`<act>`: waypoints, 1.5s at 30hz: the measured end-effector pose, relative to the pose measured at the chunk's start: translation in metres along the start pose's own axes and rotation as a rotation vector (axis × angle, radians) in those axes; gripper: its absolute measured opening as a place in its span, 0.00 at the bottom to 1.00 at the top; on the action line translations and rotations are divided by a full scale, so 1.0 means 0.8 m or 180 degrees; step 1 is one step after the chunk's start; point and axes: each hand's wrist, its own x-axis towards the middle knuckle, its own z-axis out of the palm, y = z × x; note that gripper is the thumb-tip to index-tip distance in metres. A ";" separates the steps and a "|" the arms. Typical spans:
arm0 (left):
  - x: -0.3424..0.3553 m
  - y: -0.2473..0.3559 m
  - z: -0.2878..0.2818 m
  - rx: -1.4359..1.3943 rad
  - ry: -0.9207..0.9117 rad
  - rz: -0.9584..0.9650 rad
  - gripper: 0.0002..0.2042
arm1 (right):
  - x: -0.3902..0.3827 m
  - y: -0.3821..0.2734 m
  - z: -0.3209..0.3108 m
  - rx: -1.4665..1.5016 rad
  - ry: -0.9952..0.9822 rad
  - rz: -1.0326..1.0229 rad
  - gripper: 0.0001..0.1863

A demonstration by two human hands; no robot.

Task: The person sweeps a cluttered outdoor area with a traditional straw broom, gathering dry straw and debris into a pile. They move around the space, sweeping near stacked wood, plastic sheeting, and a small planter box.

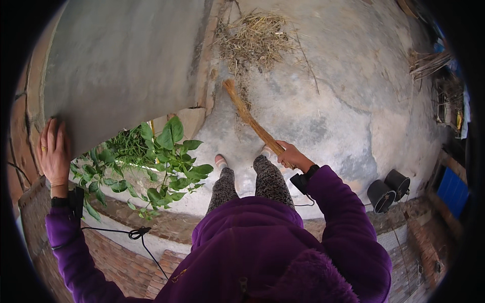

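Note:
In my right hand [296,156] is a straw hand broom [251,122], gripped near its lower end. The broom slants up and to the left, its tip at the floor beside the grey slab's edge. A pile of dry straw and twigs [257,40] lies beyond that tip, and a thin trail of loose debris [244,96] runs from it toward me. My left hand [54,151] rests on the near left corner of the large grey slab [126,65], fingers stretched out over its surface. Part of that hand's thumb is hidden.
A leafy green plant [169,166] grows between the slab and my feet. Two black buckets [381,196] stand at the right, near a blue panel [452,192]. A bundle of sticks [428,64] lies at the far right. A black cable [139,232] hangs by my left arm.

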 end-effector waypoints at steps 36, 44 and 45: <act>-0.004 -0.006 0.012 0.0051 -0.0040 0.0071 0.17 | -0.065 -0.001 -0.056 -0.1978 0.0600 -0.0530 0.42; -0.007 -0.007 0.013 -0.0033 -0.0037 0.0043 0.16 | -0.056 -0.019 -0.083 -0.1554 0.0874 -0.0401 0.43; -0.008 -0.007 0.013 0.0032 -0.0059 0.0025 0.16 | -0.050 -0.017 -0.084 -0.1417 0.0882 -0.0400 0.43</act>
